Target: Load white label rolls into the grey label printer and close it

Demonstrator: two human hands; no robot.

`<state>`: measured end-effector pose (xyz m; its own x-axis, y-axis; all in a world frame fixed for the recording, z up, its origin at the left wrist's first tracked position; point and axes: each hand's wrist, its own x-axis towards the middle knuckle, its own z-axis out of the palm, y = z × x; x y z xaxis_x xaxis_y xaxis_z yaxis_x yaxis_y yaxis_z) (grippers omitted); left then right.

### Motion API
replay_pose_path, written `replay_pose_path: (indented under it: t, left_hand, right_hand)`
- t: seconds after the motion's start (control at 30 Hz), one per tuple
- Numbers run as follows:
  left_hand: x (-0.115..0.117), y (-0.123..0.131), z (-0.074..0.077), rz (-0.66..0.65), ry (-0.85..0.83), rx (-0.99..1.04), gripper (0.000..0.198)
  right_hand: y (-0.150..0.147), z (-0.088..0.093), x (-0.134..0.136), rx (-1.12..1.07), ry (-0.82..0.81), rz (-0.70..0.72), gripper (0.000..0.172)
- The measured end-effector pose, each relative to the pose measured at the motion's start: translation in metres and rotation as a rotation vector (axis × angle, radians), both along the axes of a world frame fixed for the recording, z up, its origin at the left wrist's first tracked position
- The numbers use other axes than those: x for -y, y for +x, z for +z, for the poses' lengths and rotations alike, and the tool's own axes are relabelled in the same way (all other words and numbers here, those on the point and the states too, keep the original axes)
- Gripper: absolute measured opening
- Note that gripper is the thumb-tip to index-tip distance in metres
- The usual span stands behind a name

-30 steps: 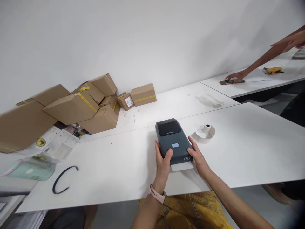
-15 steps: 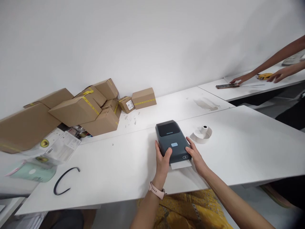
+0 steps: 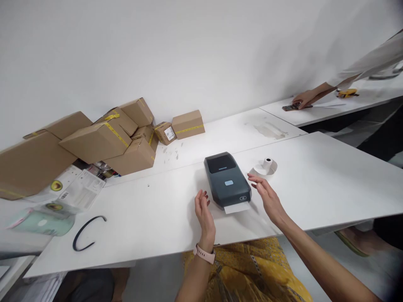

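A dark grey label printer [image 3: 226, 180] sits on the white table [image 3: 330, 180], with a white label [image 3: 236, 207] sticking out of its front slot. My left hand [image 3: 204, 213] hovers open just left of the printer, not touching it. My right hand [image 3: 267, 197] hovers open just right of it, fingers spread, empty. A small white paper roll [image 3: 265, 167] with a loose curl lies to the right of the printer, just beyond my right hand.
Several cardboard boxes [image 3: 103, 138] are heaped at the back left against the wall. Printed packets [image 3: 78, 191], a mint-green pouch [image 3: 42, 221] and a black strap [image 3: 86, 231] lie at the left. Another person's hand [image 3: 302, 100] rests on a phone on the far right table.
Both my hands have let go of the printer's sides and pulled away, opening. The printer stays put with the label out. The other person's arm has shifted at the far right.
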<state>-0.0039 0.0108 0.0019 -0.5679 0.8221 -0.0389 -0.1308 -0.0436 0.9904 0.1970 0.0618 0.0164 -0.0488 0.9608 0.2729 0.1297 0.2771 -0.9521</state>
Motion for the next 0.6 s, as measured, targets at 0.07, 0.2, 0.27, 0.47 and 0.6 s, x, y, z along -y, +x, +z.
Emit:
replay_pose_path:
  t: [0.07, 0.2, 0.27, 0.47, 0.6]
  left_hand:
    - [0.008, 0.0, -0.007, -0.013, -0.005, -0.012, 0.047]
    - [0.019, 0.009, -0.006, -0.155, 0.023, -0.045, 0.053]
    - [0.022, 0.013, -0.004, -0.225, 0.03, -0.079, 0.057]
    - [0.018, 0.013, -0.004, -0.261, 0.061, -0.095, 0.059]
    - [0.014, 0.013, -0.002, -0.266, 0.055, -0.079, 0.06]
  right_hand:
    - [-0.002, 0.005, 0.005, 0.161, 0.122, 0.03, 0.031]
    - [-0.012, 0.013, 0.003, 0.523, 0.443, 0.072, 0.036]
    - [-0.016, 0.015, -0.002, 0.64, 0.523, 0.096, 0.04]
    - [-0.018, 0.015, -0.006, 0.727, 0.545, 0.11, 0.041]
    - [-0.018, 0.015, -0.005, 0.715, 0.523, 0.107, 0.042]
